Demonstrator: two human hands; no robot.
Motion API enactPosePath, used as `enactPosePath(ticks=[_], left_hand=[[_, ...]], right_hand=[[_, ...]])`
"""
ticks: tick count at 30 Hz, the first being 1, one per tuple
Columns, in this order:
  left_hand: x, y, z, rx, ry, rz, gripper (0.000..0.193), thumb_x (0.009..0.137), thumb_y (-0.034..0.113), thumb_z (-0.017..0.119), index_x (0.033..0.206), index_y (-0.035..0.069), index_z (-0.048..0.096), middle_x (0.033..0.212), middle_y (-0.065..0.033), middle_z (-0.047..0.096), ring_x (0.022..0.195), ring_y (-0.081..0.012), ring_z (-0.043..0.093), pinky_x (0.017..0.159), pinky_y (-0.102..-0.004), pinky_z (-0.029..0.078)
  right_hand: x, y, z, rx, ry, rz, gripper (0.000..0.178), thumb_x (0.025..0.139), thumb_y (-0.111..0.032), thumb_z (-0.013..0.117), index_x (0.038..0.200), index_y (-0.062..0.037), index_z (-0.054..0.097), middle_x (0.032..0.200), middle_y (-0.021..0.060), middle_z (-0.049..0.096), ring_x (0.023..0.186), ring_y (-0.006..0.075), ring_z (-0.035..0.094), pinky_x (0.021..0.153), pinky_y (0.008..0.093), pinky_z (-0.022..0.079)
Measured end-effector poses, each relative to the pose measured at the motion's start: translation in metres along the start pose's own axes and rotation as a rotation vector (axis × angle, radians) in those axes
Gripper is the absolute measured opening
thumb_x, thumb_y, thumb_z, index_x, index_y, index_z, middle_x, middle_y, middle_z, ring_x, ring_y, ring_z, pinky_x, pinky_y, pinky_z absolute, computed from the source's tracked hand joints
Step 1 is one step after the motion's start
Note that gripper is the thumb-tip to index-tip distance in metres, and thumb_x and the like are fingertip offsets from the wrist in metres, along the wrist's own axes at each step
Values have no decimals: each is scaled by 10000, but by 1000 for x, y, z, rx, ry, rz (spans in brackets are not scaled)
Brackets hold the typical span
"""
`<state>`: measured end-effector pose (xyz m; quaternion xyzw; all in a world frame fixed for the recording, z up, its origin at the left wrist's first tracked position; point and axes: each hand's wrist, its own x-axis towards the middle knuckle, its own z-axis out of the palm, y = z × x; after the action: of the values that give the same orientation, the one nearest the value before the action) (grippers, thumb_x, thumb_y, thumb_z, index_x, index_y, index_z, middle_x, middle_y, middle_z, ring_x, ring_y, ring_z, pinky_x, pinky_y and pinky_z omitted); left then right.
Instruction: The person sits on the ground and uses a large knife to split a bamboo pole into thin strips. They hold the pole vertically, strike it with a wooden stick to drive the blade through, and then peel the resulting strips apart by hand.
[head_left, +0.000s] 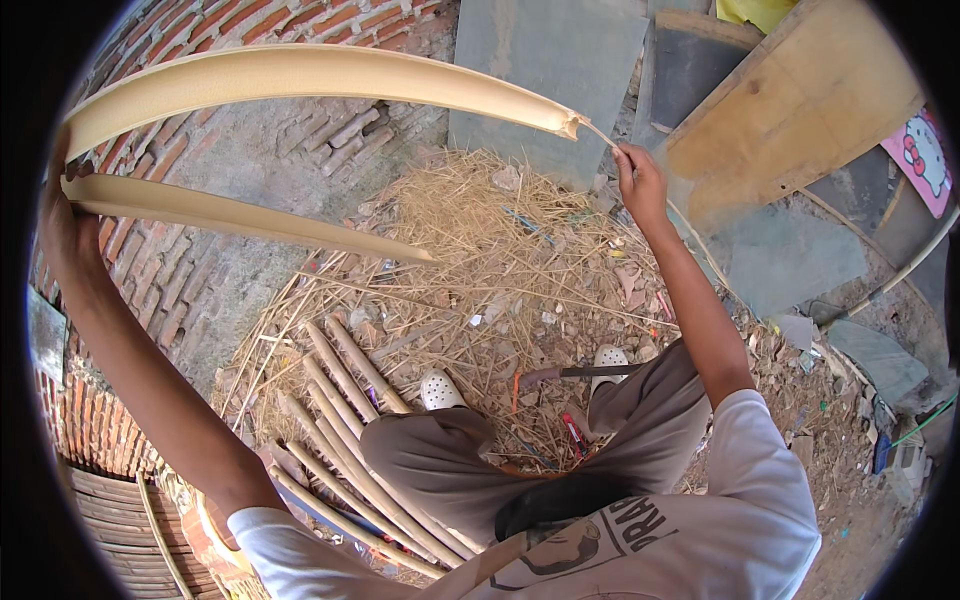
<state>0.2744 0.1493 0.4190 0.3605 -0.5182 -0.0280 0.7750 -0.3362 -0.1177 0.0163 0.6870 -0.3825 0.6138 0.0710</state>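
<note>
My left hand point(80, 205), raised at the far left, is closed round the ends of two long pale half-round stalks that look like split bamboo. The upper stalk point(330, 75) arcs across to the right, its hollow side showing, and ends in a ragged, torn tip. From that tip runs a thin fibre strip point(597, 130), pinched in my right hand point(640, 180). The lower stalk point(250, 222) tapers to a point over the straw, its far end free. Part of my left hand's grip is hidden at the dark picture edge.
Several long pale poles point(350, 450) lie beside my left leg. A bladed tool point(545, 375) with a brown handle rests between my feet, near a small red object point(574, 435). Straw point(480, 220) covers the ground. A brick wall point(160, 250) stands left; boards point(790, 100) lean right.
</note>
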Motion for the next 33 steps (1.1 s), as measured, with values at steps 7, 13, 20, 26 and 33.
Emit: enactPosePath(ticks=[7, 13, 20, 26, 33], left_hand=[[-98, 8, 94, 215, 160, 37, 544, 708, 282, 911, 1033, -61, 641, 816, -43, 581, 684, -103, 541, 631, -237, 466], [-120, -31, 127, 241, 29, -51, 491, 705, 307, 911, 971, -24, 663, 717, -9, 544, 622, -81, 515, 566, -235, 442], [-108, -47, 159, 260, -24, -48, 552, 726, 287, 895, 1102, -42, 661, 875, -16, 583, 720, -75, 518, 631, -247, 430], [-135, -19, 207, 258, -21, 26, 345, 795, 223, 817, 1041, 12, 699, 835, -23, 633, 713, -104, 560, 632, -267, 452], [-155, -4, 224, 347, -86, 74, 233, 845, 189, 757, 1019, 42, 712, 757, -12, 640, 594, -99, 501, 563, -258, 404]], right_hand=[[18, -4, -49, -339, -155, -438, 105, 826, -111, 684, 924, -131, 717, 821, -7, 659, 790, 187, 620, 712, 358, 403], [-22, 20, -64, -352, -232, -414, 111, 797, -90, 682, 895, -126, 720, 808, -14, 651, 779, 185, 618, 711, 352, 433], [-56, 30, -50, -428, -328, -305, 91, 844, -128, 649, 905, -113, 716, 836, 39, 646, 767, 230, 634, 644, 384, 497], [-70, 25, -40, -372, -482, 220, 250, 901, -320, 657, 959, -90, 738, 838, 102, 620, 799, 309, 625, 701, 433, 476], [-76, 28, -44, -369, -553, 264, 193, 892, -308, 643, 875, -145, 745, 861, 59, 615, 897, 263, 606, 851, 449, 405]])
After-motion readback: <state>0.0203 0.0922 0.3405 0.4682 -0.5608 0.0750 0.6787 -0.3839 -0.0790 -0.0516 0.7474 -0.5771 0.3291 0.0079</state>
